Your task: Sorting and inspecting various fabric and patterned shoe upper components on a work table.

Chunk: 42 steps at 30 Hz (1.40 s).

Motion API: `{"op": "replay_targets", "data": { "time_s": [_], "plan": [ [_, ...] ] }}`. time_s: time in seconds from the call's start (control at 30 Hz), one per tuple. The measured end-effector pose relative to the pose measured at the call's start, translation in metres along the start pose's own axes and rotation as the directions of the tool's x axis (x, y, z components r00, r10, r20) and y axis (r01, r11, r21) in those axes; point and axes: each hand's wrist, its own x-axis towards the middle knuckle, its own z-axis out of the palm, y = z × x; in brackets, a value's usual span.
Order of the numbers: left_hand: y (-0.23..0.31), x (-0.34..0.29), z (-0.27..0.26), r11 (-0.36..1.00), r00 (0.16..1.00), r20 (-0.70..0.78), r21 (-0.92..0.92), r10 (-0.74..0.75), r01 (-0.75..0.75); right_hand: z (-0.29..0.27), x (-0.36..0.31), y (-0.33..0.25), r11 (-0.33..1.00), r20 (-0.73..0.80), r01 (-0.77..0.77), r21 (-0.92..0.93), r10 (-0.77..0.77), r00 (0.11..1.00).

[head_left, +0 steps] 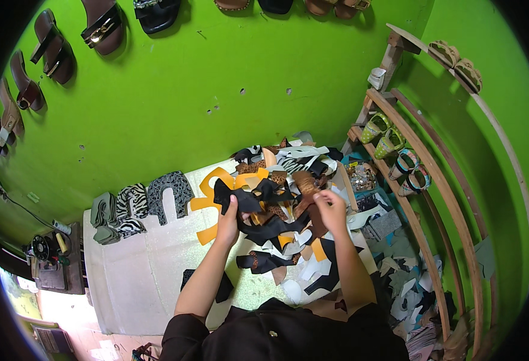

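Pretty bright overall, with the green wall lit fairly evenly. Hottest spot's around 8 o'clock, where the floor is basically blown out. Sandals at 11 o'clock throw soft shadows. Left hand and right hand look reasonably crisp. Fisheye's heavy though: black corners, and the wooden rack at 3 o'clock bows hard. Black shirt at 6 o'clock swallows detail.

Room over the table's near left — scrap pile blocks the right.
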Motion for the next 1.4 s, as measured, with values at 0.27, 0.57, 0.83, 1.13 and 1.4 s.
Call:
{"op": "replay_targets", "data": {
  "time_s": [0.27, 0.57, 0.83, 1.13, 1.4],
  "plan": [
    [0.022, 0.015, 0.021, 0.998, 0.997, 0.077, -0.062, -0.001, 0.005, -0.059, 0.005, 0.043, 0.971, 0.05, -0.181, 0.157, 0.176, 0.983],
    [0.034, 0.015, 0.067, 1.0, 0.985, 0.17, -0.002, 0.027, -0.028, -0.077, 0.006, 0.015, 0.964, -0.114, 0.037, 0.263, -0.007, 0.993],
    [0.07, 0.015, 0.107, 0.808, 0.942, 0.299, 0.51, 0.155, -0.295, -0.07, -0.006, -0.047, 0.675, -0.018, 0.162, -0.72, -0.252, 0.968],
    [0.077, -0.039, 0.077, 0.923, 0.911, 0.403, 0.315, 0.083, -0.223, -0.011, -0.052, -0.093, 0.944, 0.255, 0.271, 0.191, -0.314, 0.915],
    [0.068, -0.103, -0.015, 0.924, 0.982, 0.184, 0.367, 0.043, -0.109, 0.03, -0.097, -0.103, 0.982, 0.473, 0.135, 0.13, -0.181, 0.862]
  ]
}}
